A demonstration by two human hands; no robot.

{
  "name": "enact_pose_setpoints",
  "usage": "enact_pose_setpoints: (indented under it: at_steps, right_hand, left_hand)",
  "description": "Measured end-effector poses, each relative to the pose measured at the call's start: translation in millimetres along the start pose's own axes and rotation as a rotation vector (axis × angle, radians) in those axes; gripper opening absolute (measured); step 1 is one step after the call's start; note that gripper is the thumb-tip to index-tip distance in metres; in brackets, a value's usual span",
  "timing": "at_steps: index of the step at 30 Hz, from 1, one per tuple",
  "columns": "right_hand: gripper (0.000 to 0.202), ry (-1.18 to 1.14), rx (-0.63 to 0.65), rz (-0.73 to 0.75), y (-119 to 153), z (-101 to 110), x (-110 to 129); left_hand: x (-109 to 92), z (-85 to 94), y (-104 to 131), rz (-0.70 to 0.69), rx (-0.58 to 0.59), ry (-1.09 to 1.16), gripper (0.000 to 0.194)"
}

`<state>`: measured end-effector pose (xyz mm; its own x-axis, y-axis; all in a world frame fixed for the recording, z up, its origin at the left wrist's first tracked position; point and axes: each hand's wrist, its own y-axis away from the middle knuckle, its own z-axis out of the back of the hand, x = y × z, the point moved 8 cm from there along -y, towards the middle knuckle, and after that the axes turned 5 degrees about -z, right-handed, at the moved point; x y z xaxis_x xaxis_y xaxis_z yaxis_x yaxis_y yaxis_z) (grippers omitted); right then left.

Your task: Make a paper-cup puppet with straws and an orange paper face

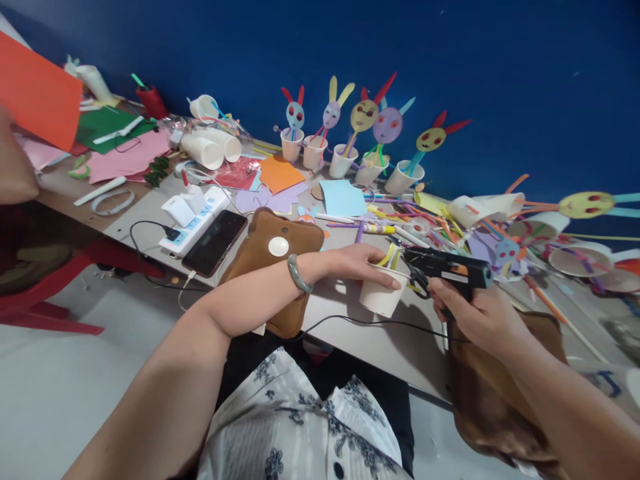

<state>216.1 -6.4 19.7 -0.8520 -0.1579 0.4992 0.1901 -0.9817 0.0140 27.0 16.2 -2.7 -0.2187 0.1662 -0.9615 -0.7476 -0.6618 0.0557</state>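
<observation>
My left hand is wrapped round the rim of a white paper cup, which tilts slightly on the table. Yellow strips stick up from inside the cup. A black glue gun is gripped in my right hand, its nozzle end at the strips above the cup's right side. The exact contact at the nozzle is too small to tell. Black scissors lie just right of the cup, partly hidden.
Five cups with paper rabbit faces stand along the blue wall. A power strip, phone and brown pouch lie left. Toppled cups lie right. A cable crosses the front. Another person's arm is far left.
</observation>
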Motion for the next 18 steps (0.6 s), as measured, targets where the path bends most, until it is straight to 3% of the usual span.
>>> enact_pose_setpoints:
  at_steps: [3,18]
  right_hand:
    - [0.075,0.003,0.06,-0.007,0.8,-4.3,-2.3]
    - [0.078,0.006,0.044,-0.036,0.0,-4.1,-4.1]
  left_hand:
    - [0.8,0.3,-0.3,0.01,-0.002,-0.005,0.048]
    - [0.4,-1.6,0.1,0.007,0.005,0.046,0.045]
